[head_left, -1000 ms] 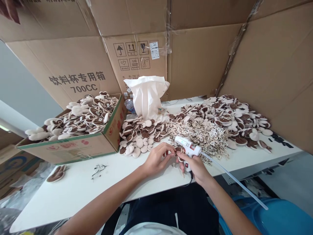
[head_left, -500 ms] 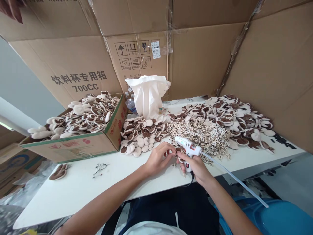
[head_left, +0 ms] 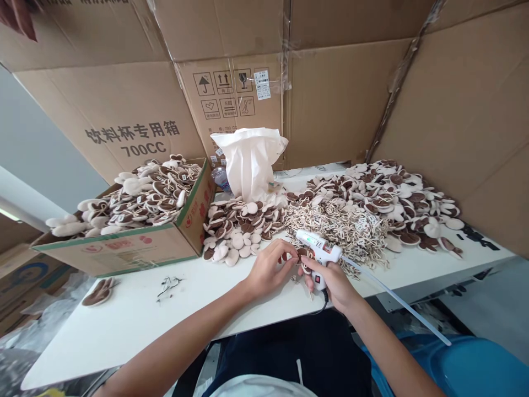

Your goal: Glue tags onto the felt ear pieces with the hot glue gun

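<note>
A white hot glue gun (head_left: 328,253) is gripped in my right hand (head_left: 336,284), its nozzle pointing up and left. A long translucent glue stick (head_left: 397,298) sticks out of its back. Between my two hands is a small brown-and-cream felt piece (head_left: 305,258), partly hidden by fingers. My left hand (head_left: 268,270) is closed in a pinch at its left edge, while right fingertips touch it too. Just beyond the glue gun lies a heap of thin cream cord loops (head_left: 351,226). Left of that is a pile of brown-and-white felt pieces (head_left: 239,237).
A cardboard box (head_left: 144,259) full of similar pieces stands at left. Another heap of pieces (head_left: 397,193) lies at back right. A white bag (head_left: 250,162) stands behind the piles. Cardboard walls (head_left: 330,105) surround the white table (head_left: 136,325). A blue stool (head_left: 467,366) is at right.
My hands and the glue gun stay almost in place over the felt piece. The view has shifted very slightly.
</note>
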`<state>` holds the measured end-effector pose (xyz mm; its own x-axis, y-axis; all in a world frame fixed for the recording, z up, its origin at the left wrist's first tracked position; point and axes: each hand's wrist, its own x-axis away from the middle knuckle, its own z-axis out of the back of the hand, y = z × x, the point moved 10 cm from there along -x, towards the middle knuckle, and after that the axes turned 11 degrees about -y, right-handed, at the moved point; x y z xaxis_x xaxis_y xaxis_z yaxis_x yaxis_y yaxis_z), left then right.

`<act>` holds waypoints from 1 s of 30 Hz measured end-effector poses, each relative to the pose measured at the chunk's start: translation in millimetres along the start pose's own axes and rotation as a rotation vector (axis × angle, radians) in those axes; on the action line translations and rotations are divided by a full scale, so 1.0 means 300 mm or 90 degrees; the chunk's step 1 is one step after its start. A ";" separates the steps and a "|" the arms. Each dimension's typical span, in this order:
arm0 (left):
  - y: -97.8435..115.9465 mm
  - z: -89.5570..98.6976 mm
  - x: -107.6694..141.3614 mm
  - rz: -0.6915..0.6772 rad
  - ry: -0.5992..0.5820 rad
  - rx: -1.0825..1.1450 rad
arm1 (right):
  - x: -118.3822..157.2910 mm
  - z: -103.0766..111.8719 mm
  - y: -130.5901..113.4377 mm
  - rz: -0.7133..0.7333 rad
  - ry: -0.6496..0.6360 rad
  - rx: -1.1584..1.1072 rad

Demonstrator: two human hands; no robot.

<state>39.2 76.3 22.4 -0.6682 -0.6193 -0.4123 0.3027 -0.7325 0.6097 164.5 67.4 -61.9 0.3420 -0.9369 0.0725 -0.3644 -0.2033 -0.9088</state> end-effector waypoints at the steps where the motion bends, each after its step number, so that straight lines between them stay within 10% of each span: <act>1: -0.001 0.000 0.001 0.003 0.001 0.006 | 0.001 0.000 0.000 -0.002 0.001 -0.005; 16: -0.064 0.016 0.012 0.128 0.053 0.184 | 0.007 -0.004 -0.009 -0.017 -0.007 -0.016; 30: -0.057 -0.066 -0.003 0.164 -0.121 0.198 | 0.009 -0.025 -0.035 0.018 -0.023 0.053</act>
<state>48.1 83.8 -1.2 -0.7196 -0.6862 -0.1063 0.2758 -0.4230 0.8631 162.7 65.0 -49.1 0.3646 -0.9306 0.0329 -0.3010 -0.1512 -0.9415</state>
